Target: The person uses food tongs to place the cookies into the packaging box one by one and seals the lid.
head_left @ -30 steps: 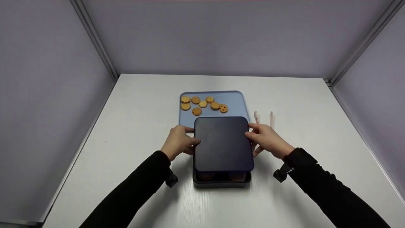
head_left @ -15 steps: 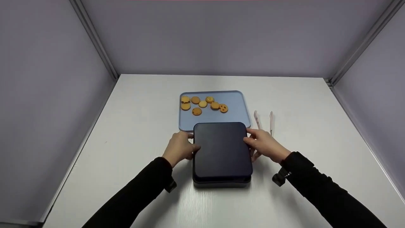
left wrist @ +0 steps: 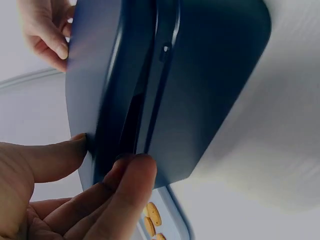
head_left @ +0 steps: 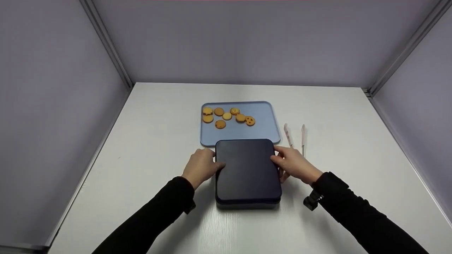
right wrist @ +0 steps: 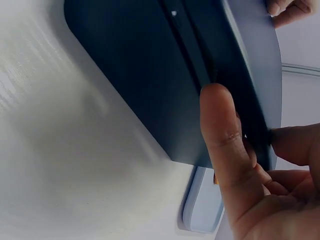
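Note:
A dark navy lid (head_left: 247, 169) lies over a dark rectangular tin box (head_left: 247, 205) on the table. My left hand (head_left: 201, 164) pinches the lid's left edge, thumb on top and fingers beneath the rim. On the opposite edge, my right hand (head_left: 295, 164) grips it the same way. The left wrist view shows the lid's skirt (left wrist: 107, 100) slightly askew over the box wall (left wrist: 215, 75), with a dark narrow gap near my fingertips. A similar gap appears beside my fingers in the right wrist view. The inside of the box is hidden.
Behind the box, a light blue tray (head_left: 266, 130) holds several round cookies (head_left: 220, 124). Pink-tipped tongs (head_left: 303, 135) lie to the right of the tray, partly behind my right hand. Grey panels (head_left: 226, 42) enclose the white table (head_left: 155, 123) at the back and sides.
Both hands have drawn the lid toward me and down onto the box. The box's front opening, with round shapes inside, was visible earlier and is now covered.

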Available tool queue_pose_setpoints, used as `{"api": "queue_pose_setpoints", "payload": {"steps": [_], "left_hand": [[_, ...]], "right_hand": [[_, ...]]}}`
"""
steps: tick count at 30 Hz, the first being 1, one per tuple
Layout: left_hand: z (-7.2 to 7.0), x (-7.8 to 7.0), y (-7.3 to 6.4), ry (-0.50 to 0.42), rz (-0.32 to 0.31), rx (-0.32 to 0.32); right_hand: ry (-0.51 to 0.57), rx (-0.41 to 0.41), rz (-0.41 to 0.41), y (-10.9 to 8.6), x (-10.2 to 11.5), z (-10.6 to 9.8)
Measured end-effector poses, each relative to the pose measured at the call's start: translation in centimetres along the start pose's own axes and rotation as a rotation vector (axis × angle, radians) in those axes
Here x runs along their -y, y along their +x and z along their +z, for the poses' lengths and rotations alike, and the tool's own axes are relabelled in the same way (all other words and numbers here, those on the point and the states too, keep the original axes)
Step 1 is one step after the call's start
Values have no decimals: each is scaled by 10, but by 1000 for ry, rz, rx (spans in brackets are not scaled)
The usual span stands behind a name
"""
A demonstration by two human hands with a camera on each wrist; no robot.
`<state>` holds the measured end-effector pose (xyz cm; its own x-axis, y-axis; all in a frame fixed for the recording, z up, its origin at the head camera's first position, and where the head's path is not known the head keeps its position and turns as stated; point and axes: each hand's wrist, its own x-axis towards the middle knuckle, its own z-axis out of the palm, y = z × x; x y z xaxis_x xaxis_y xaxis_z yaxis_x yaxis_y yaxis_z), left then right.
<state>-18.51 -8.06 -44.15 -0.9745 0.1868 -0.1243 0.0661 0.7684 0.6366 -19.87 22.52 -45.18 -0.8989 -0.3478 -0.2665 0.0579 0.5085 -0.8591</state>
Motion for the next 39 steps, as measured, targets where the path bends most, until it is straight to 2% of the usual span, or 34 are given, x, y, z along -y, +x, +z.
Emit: {"api": "queue_pose_setpoints", "payload": {"steps": [6, 17, 26, 33, 39], "left_hand": [[2, 2, 0, 74, 10, 0], [3, 5, -1, 81, -26, 40], [5, 9, 1, 12, -91, 113], [8, 9, 1, -96, -148, 141], [11, 8, -1, -143, -162, 152]], "right_hand": [[-39, -6, 2, 1, -4, 4], [-155, -34, -35, 0, -9, 11], [-241, -60, -55, 0, -13, 16], [-267, -103, -52, -2, -14, 18], [-228, -103, -52, -7, -19, 20]]}}
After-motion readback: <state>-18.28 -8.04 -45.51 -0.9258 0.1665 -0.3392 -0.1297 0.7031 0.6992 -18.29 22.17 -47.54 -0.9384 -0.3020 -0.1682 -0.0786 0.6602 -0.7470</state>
